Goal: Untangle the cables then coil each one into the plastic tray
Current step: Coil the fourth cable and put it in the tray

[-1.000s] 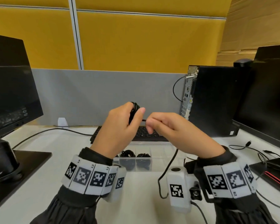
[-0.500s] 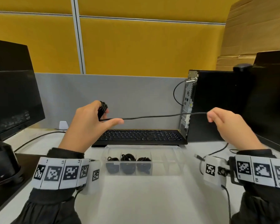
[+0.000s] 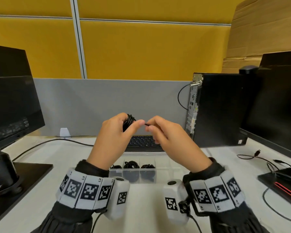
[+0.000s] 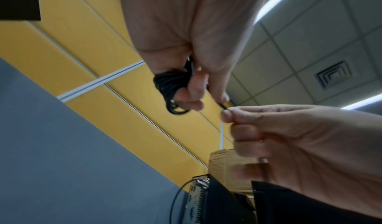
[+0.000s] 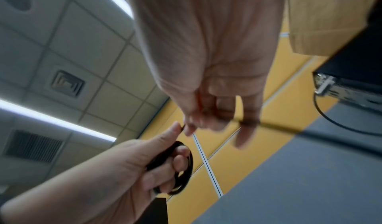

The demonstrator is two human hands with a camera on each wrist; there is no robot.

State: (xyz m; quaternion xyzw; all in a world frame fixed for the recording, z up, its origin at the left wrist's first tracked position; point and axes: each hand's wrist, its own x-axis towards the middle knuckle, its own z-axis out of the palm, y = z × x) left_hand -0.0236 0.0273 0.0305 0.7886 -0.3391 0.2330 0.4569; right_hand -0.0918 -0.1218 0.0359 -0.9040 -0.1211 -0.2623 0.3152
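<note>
Cable coiled round our left hand above the tray, its tail pinched in our right hand: we should wrap it snugly, keeping loops tight.

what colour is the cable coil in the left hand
Black. The cable coil shows best in the left wrist view, wound around the left hand fingers.

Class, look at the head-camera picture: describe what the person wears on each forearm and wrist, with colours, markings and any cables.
Both hands are bare. The left hand and right hand emerge from dark grey sleeves. Each wrist carries a white band of panels printed with black-and-white square codes. A white camera block with its own code hangs inside each wrist, trailing a thin black cable.
</note>
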